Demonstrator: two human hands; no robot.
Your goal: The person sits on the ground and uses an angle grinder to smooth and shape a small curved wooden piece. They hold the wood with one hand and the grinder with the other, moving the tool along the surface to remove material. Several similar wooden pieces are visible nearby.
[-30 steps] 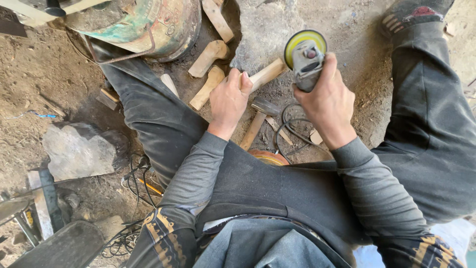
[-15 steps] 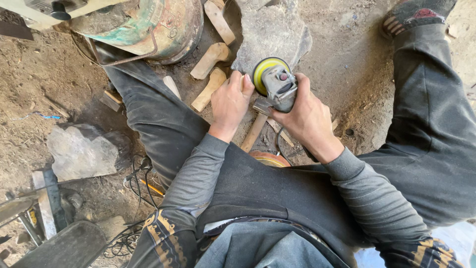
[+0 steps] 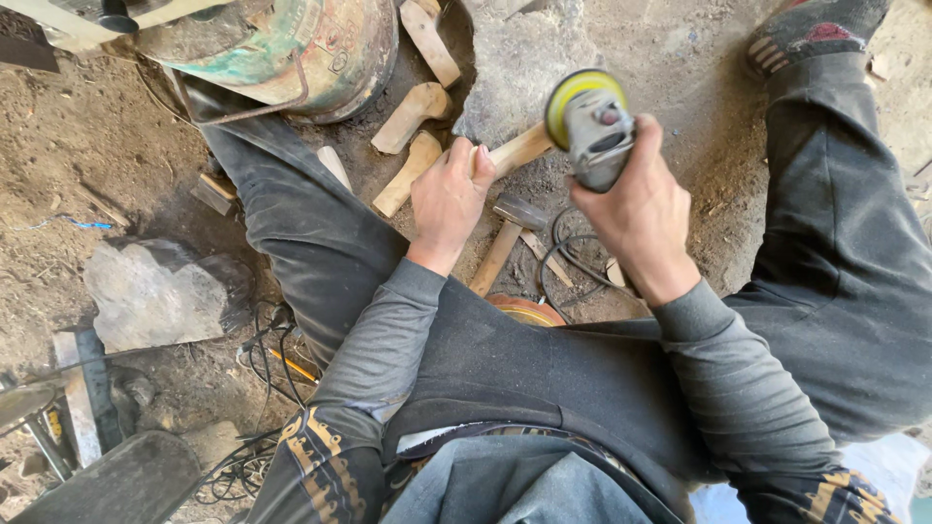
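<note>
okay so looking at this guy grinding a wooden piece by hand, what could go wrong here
The left hand grips the wooden piece close to the grinder disc, so a slip could cut bare fingers. The cord loops on the ground near the hammer under the right hand and might snag.

Both arms are covered by grey long sleeves [image 3: 388, 330] of a ribbed knit, ending at the wrists. The left hand [image 3: 449, 199] and right hand [image 3: 636, 209] are bare, without gloves. Upper arms carry a dark overlayer with yellow patterned markings [image 3: 325, 456]. Legs are clad in dark grey trousers [image 3: 845, 243], dusted. One foot wears a dark sock [image 3: 811, 34] with red and white detail.
</note>
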